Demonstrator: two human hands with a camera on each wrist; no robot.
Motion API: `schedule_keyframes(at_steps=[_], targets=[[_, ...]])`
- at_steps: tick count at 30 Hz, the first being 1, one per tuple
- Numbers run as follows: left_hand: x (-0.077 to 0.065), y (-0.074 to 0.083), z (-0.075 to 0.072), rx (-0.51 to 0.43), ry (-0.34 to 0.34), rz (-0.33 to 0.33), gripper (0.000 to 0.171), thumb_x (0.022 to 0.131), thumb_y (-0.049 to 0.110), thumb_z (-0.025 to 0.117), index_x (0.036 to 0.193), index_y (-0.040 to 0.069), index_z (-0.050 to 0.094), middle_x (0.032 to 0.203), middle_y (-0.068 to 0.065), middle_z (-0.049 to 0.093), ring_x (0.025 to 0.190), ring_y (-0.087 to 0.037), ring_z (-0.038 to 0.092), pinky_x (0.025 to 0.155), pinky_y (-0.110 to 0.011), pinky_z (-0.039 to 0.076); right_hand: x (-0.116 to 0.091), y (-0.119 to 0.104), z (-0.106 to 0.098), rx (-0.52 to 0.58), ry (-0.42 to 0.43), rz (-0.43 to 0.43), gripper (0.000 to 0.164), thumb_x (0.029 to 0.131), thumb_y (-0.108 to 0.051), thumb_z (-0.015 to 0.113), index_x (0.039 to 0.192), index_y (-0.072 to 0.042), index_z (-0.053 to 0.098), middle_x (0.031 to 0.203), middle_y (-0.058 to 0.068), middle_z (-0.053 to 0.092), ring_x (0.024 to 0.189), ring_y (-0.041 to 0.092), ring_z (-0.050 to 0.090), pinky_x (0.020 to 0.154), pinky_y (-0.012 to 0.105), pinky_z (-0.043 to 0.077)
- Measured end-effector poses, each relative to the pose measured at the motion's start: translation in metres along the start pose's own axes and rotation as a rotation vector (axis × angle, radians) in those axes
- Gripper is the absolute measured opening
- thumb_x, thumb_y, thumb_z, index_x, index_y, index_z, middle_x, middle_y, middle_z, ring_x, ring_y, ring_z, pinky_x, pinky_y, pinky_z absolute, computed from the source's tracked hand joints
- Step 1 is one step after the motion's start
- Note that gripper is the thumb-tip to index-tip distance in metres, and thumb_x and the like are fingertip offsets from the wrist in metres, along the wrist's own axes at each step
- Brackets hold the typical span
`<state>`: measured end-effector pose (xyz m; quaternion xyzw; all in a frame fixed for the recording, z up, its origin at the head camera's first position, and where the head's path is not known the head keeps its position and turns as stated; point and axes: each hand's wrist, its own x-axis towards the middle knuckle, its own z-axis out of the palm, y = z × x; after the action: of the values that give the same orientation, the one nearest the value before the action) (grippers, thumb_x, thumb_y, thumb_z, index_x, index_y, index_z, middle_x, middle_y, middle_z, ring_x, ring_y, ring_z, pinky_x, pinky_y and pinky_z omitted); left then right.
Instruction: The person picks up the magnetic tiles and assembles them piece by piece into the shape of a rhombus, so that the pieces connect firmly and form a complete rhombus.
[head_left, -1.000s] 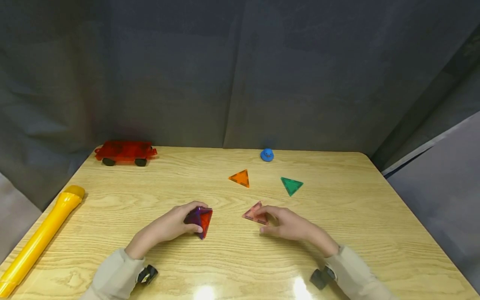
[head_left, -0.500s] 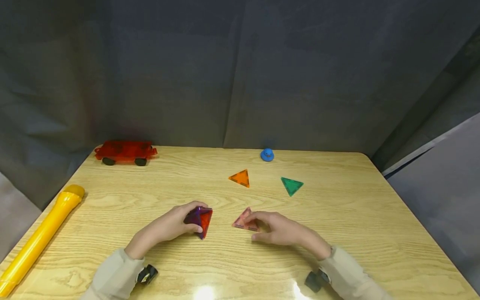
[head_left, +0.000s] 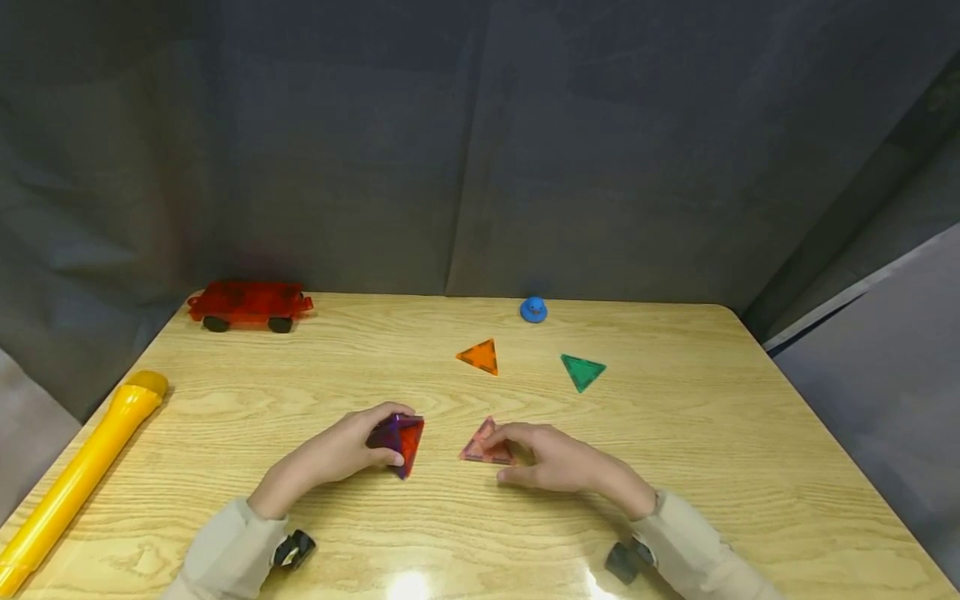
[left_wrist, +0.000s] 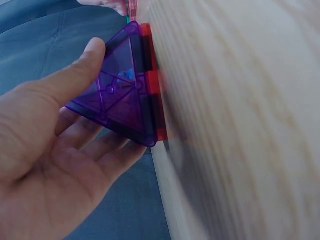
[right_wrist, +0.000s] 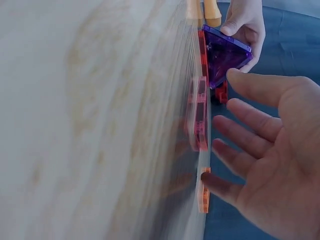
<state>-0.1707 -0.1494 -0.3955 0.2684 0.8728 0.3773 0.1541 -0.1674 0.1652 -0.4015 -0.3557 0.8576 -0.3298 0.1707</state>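
Observation:
Left of centre in the head view, my left hand (head_left: 345, 446) grips a purple triangular magnetic tile (left_wrist: 117, 87) between thumb and fingers. The purple tile stands tilted up along a red triangular tile (head_left: 411, 442), which lies on the table. To the right, my right hand (head_left: 558, 457) is over a pink translucent triangular tile (head_left: 480, 442) that lies flat. Its fingers (right_wrist: 245, 135) are loosely bent, the tips right at the tile, and the hand covers the tile's right part in the head view. A small gap of wood separates the pink tile from the red one.
Beyond the hands lie an orange triangular tile (head_left: 482, 357) and a green triangular tile (head_left: 582, 372). A blue toy duck (head_left: 533, 310) sits near the back edge. At the left are a red wheeled toy base (head_left: 251, 304) and a yellow toy microphone (head_left: 82, 475).
My right hand has moved left and slightly nearer, and the pink tile has slid along with it toward the red and purple tiles. The left hand stays in place.

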Motion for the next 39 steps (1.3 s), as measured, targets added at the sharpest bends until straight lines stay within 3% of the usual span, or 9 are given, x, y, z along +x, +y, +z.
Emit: schedule_keyframes(at_steps=[8,14,20,23,32,39], targets=[[0.001,0.002,-0.002,0.024,0.013,-0.005,0.058,0.088,0.017,0.069,0.139,0.006,0.044,0.132,-0.017,0.054,0.113,-0.030,0.056,0.092,-0.046,0.047,0.002,0.005,-0.009,0.007,0.067,0.033,0.037,0.091,-0.019,0.065,0.127,-0.010,0.058,0.133,0.007,0.055,0.128,0.029,0.045,0.105,0.049,0.036],[0.002,0.026,-0.003,0.039,0.072,0.014,0.057,0.090,0.026,0.066,0.140,0.007,0.045,0.141,-0.012,0.047,0.129,-0.032,0.044,0.103,-0.050,0.038,0.006,0.015,-0.017,-0.027,0.107,0.096,0.038,0.092,-0.019,0.065,0.127,-0.007,0.057,0.132,0.010,0.055,0.129,0.033,0.044,0.105,0.050,0.036],[0.005,0.058,0.006,0.090,0.064,0.203,0.048,0.092,0.022,0.064,0.134,0.007,0.050,0.132,-0.012,0.055,0.112,-0.029,0.056,0.091,-0.045,0.047,0.017,0.023,-0.023,-0.030,0.119,0.130,0.043,0.092,-0.019,0.064,0.130,-0.004,0.054,0.134,0.014,0.053,0.129,0.035,0.043,0.104,0.051,0.036],[0.008,0.064,0.013,0.097,0.041,0.247,0.046,0.091,0.020,0.065,0.133,0.007,0.052,0.132,-0.011,0.056,0.120,-0.026,0.053,0.096,-0.043,0.045,0.024,0.024,-0.024,-0.037,0.124,0.141,0.045,0.091,-0.018,0.065,0.132,-0.003,0.052,0.135,0.014,0.052,0.129,0.035,0.043,0.105,0.050,0.036],[0.023,0.067,0.036,0.042,-0.193,0.122,0.061,0.090,0.027,0.065,0.141,0.003,0.043,0.142,-0.012,0.047,0.131,-0.026,0.043,0.106,-0.043,0.037,0.046,0.027,-0.027,-0.045,0.119,0.187,0.053,0.091,-0.021,0.065,0.138,-0.004,0.046,0.141,0.014,0.047,0.133,0.033,0.039,0.108,0.049,0.032],[0.028,0.063,0.047,0.125,-0.265,0.080,0.059,0.091,0.034,0.064,0.140,0.007,0.045,0.143,-0.010,0.044,0.130,-0.024,0.043,0.105,-0.038,0.039,0.055,0.029,-0.029,-0.034,0.111,0.223,0.058,0.092,-0.024,0.064,0.142,-0.006,0.040,0.145,0.014,0.043,0.136,0.035,0.034,0.109,0.052,0.029]])
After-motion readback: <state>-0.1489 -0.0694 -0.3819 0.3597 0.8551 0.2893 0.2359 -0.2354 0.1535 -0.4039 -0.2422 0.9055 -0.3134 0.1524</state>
